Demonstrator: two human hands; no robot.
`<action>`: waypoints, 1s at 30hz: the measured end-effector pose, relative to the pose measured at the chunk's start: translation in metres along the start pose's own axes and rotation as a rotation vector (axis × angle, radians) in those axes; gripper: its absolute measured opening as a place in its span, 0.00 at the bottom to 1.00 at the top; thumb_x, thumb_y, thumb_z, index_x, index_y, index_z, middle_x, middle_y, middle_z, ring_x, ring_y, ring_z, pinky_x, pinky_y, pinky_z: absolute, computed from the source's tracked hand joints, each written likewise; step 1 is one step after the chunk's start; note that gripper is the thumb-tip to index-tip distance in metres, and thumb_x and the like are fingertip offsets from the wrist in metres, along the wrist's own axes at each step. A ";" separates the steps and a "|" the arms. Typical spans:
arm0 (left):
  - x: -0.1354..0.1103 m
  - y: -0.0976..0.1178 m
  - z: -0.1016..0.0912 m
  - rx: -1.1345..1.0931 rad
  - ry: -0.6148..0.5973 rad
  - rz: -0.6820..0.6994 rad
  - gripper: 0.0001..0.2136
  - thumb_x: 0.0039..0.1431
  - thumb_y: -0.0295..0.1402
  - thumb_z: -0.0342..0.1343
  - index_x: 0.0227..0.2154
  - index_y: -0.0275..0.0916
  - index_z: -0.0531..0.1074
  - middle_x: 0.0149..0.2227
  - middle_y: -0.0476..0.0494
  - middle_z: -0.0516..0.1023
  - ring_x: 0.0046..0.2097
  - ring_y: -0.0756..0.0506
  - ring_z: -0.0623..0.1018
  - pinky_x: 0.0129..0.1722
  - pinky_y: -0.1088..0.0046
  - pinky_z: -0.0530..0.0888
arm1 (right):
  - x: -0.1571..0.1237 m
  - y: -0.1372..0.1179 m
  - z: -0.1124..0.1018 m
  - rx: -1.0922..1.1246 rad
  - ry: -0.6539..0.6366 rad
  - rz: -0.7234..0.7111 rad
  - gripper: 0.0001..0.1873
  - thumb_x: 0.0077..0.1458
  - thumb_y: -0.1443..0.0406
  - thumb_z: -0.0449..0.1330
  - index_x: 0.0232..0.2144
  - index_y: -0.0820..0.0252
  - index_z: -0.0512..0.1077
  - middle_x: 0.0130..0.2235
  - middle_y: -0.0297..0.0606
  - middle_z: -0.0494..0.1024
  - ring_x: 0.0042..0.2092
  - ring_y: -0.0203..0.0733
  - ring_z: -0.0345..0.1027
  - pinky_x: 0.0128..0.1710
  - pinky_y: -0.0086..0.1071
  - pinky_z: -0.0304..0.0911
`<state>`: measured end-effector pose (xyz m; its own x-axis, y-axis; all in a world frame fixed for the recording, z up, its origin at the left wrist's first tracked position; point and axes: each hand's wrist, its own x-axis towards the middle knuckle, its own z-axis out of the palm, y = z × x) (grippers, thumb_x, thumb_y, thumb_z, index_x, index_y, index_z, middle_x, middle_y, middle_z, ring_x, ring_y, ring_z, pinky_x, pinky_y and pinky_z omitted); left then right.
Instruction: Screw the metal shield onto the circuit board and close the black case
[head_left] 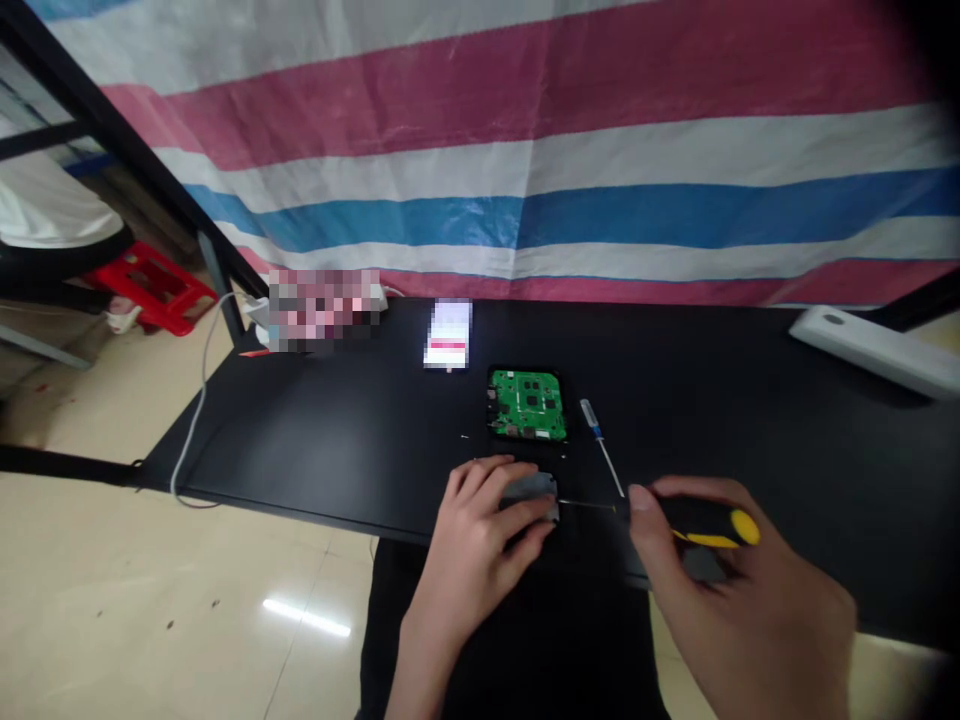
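Note:
My right hand (739, 590) is closed around the black-and-yellow handle of a screwdriver (716, 523). Its thin shaft points left, and the tip reaches the right edge of a small grey flat piece (532, 487). Over that piece lies my left hand (487, 525), gripping it against the table near the front edge; the fingers cover much of it. Just beyond is a green circuit board (529, 405) in a shallow black case. A smaller screwdriver (602, 445) with a blue-and-clear handle lies to the right of the board. Tiny screws (464, 436) are scattered nearby.
On the black table (337, 440), a lit phone (448, 335) lies behind the board. A blurred-out bundle (326, 308) and a white cable (201, 390) are at the left. A long white object (874, 350) sits at the right. A striped sheet (525, 150) hangs behind; a person sits far left.

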<state>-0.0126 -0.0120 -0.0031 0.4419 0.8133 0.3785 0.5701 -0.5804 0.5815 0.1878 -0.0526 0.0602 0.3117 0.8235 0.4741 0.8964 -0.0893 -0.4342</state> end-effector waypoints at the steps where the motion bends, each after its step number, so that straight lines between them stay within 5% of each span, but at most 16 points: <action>1: 0.000 0.000 0.000 -0.001 -0.004 -0.002 0.09 0.72 0.32 0.66 0.52 0.46 0.85 0.62 0.43 0.83 0.65 0.36 0.78 0.62 0.52 0.76 | 0.002 0.000 0.000 -0.006 -0.007 -0.034 0.23 0.72 0.42 0.56 0.39 0.51 0.74 0.21 0.28 0.77 0.19 0.40 0.73 0.20 0.30 0.62; 11: -0.002 -0.002 0.000 -0.017 -0.014 -0.017 0.11 0.74 0.34 0.65 0.56 0.48 0.84 0.63 0.44 0.82 0.66 0.36 0.77 0.62 0.51 0.76 | 0.024 -0.014 0.003 0.102 -0.041 -0.325 0.14 0.74 0.54 0.57 0.36 0.53 0.71 0.21 0.25 0.74 0.17 0.32 0.67 0.21 0.26 0.60; 15: -0.002 -0.004 0.000 -0.022 -0.003 -0.011 0.11 0.75 0.34 0.64 0.55 0.49 0.84 0.62 0.44 0.83 0.65 0.36 0.78 0.61 0.51 0.75 | 0.036 -0.016 0.003 0.200 -0.115 -0.259 0.13 0.71 0.56 0.59 0.33 0.53 0.70 0.19 0.22 0.69 0.15 0.30 0.60 0.20 0.26 0.56; 22: -0.002 -0.006 0.003 -0.016 0.003 -0.015 0.10 0.74 0.32 0.66 0.54 0.50 0.84 0.62 0.45 0.83 0.64 0.37 0.79 0.60 0.52 0.74 | 0.039 -0.008 0.002 0.291 -0.235 -0.011 0.12 0.65 0.55 0.63 0.32 0.52 0.69 0.18 0.22 0.68 0.16 0.31 0.61 0.21 0.28 0.55; 30: 0.000 -0.004 0.001 -0.001 -0.012 -0.021 0.11 0.74 0.32 0.64 0.55 0.51 0.84 0.61 0.46 0.83 0.63 0.38 0.79 0.59 0.54 0.73 | 0.045 -0.012 0.001 0.327 -0.285 -0.135 0.12 0.68 0.56 0.63 0.34 0.53 0.70 0.21 0.21 0.67 0.18 0.29 0.58 0.23 0.26 0.57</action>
<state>-0.0144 -0.0095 -0.0058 0.4384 0.8245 0.3577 0.5785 -0.5635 0.5898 0.1910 -0.0142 0.0861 0.0582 0.9412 0.3329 0.7623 0.1734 -0.6236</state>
